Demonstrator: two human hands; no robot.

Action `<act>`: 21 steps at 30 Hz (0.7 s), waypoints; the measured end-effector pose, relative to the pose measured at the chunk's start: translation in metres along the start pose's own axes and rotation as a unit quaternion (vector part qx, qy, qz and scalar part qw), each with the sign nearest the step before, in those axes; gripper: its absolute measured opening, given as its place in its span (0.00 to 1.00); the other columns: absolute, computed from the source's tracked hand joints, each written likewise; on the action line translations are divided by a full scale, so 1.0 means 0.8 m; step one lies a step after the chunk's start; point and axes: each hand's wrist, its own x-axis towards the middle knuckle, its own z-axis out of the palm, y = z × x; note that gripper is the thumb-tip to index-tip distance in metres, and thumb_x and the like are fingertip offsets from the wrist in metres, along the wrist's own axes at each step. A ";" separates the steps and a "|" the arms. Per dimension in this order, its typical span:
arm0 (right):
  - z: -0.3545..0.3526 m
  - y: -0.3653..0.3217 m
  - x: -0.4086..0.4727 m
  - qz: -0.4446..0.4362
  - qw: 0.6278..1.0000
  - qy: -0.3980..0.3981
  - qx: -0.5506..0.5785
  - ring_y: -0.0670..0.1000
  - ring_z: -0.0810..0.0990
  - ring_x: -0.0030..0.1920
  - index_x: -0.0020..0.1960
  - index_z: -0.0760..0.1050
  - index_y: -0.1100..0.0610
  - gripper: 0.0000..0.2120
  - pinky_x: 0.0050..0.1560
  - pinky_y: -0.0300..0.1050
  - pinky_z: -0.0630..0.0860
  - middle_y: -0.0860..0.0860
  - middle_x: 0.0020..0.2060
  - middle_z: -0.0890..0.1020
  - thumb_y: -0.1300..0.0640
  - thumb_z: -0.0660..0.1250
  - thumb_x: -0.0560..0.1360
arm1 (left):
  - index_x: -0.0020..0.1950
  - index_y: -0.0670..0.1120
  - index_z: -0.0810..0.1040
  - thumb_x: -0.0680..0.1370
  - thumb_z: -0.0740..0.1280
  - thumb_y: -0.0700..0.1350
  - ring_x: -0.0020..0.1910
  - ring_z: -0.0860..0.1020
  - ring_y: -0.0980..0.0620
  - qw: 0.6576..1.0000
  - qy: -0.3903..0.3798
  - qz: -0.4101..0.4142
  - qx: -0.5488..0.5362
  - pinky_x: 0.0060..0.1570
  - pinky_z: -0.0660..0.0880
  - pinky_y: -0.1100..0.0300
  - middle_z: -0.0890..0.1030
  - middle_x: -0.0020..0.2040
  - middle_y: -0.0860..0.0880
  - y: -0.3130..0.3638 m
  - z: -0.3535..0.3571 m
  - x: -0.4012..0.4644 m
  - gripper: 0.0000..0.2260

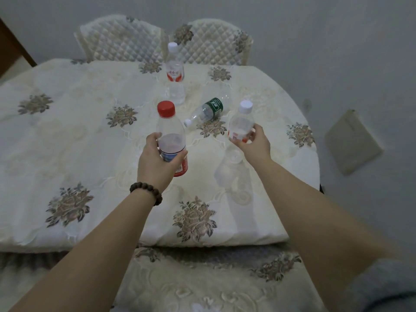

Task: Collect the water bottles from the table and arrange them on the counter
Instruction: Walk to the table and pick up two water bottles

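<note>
My left hand (155, 161) is wrapped around a clear bottle with a red cap (170, 129), held upright above the table (67, 136). My right hand (253, 144) grips a smaller clear bottle with a white cap (242, 120) around its red and white label. Farther back a tall white-capped bottle with a red label (175, 74) stands upright. Between it and my right hand a green-labelled bottle (207, 111) lies on its side. A clear plastic bottle (234, 176) lies on the cloth just under my right wrist.
The table wears a cream cloth with brown flower patterns. Two quilted chair backs (121, 39) stand at its far edge against a grey wall. A chair seat with the same cloth (202, 280) is below me. A beige flat object (351, 140) lies on the floor at the right.
</note>
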 end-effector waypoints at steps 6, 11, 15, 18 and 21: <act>0.003 -0.007 0.000 -0.020 1.000 0.006 0.019 0.49 0.80 0.52 0.62 0.70 0.50 0.30 0.52 0.45 0.77 0.43 0.47 0.78 0.50 0.78 0.64 | 0.66 0.49 0.65 0.68 0.74 0.57 0.54 0.74 0.54 1.000 0.014 -0.016 -0.005 0.49 0.71 0.60 0.75 0.61 0.50 -0.004 -0.012 0.006 0.31; 0.002 -0.063 -0.022 -0.081 0.996 -0.010 0.048 0.44 0.79 0.51 0.59 0.69 0.43 0.29 0.49 0.42 0.76 0.39 0.48 0.77 0.44 0.78 0.62 | 0.65 0.49 0.65 0.69 0.74 0.56 0.54 0.74 0.52 0.999 0.045 -0.018 0.003 0.49 0.72 0.58 0.75 0.61 0.50 0.002 -0.046 0.013 0.30; 0.011 -0.121 -0.051 -0.124 0.988 -0.057 0.073 0.39 0.79 0.46 0.58 0.69 0.42 0.28 0.43 0.35 0.76 0.37 0.46 0.78 0.43 0.77 0.62 | 0.63 0.51 0.66 0.69 0.74 0.55 0.51 0.73 0.55 0.996 0.090 -0.019 -0.010 0.46 0.71 0.61 0.73 0.55 0.56 0.014 -0.083 0.011 0.27; 0.026 -0.157 -0.069 -0.153 0.979 -0.098 0.087 0.41 0.79 0.44 0.57 0.70 0.43 0.28 0.39 0.37 0.75 0.40 0.46 0.78 0.43 0.77 0.62 | 0.63 0.51 0.65 0.70 0.74 0.54 0.52 0.73 0.55 0.992 0.126 -0.018 -0.009 0.47 0.71 0.60 0.73 0.55 0.56 0.019 -0.115 0.003 0.28; 0.046 -0.180 -0.087 -0.177 0.971 -0.138 0.087 0.46 0.79 0.48 0.58 0.69 0.42 0.28 0.44 0.46 0.79 0.41 0.48 0.78 0.41 0.77 0.62 | 0.64 0.50 0.65 0.69 0.74 0.54 0.52 0.73 0.54 0.985 0.169 -0.029 -0.007 0.48 0.72 0.59 0.73 0.55 0.55 0.017 -0.148 -0.014 0.28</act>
